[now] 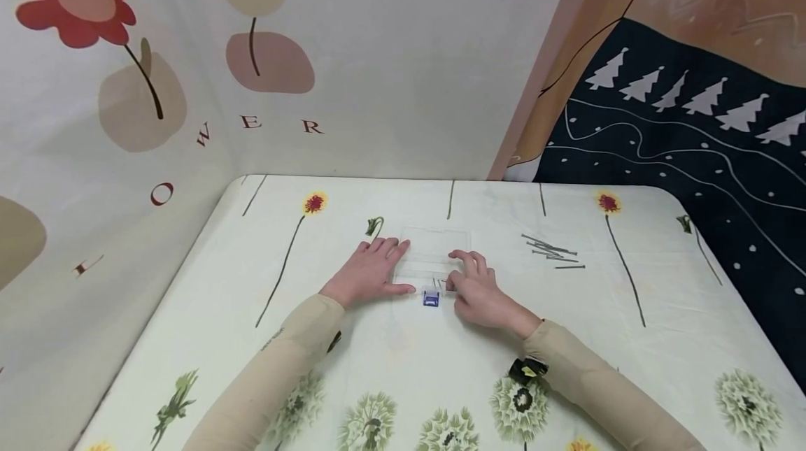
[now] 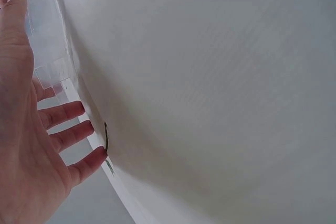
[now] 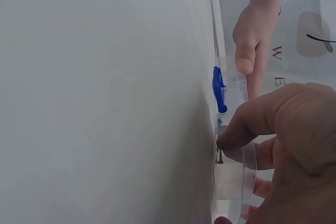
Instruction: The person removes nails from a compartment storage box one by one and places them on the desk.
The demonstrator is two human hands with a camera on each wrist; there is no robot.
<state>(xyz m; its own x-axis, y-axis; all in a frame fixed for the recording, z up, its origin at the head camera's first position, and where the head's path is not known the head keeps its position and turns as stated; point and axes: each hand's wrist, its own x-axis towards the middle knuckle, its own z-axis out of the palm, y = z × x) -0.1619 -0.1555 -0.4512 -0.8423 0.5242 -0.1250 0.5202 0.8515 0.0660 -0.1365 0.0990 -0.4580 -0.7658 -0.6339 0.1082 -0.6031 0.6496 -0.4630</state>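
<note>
A clear plastic box (image 1: 434,245) with a blue latch (image 1: 431,298) at its front lies between the hands. My left hand (image 1: 368,273) rests at its left end with fingers spread, the thumb at the front corner and the other fingertips toward the back. At the front right of the box, my right hand (image 1: 481,297) has its fingers bent inward. The right wrist view shows its thumb and a fingertip meeting at a thin metal nail (image 3: 220,157) low by the clear front wall; the exact contact is partly hidden. Several long nails (image 1: 548,249) lie loosely to the right.
A white cloth (image 1: 378,360) printed with flowers covers the table. Behind it hangs a pale printed curtain (image 1: 403,87), with a dark tree-patterned cloth (image 1: 661,129) at the right. A black device (image 1: 527,370) is strapped at the right wrist.
</note>
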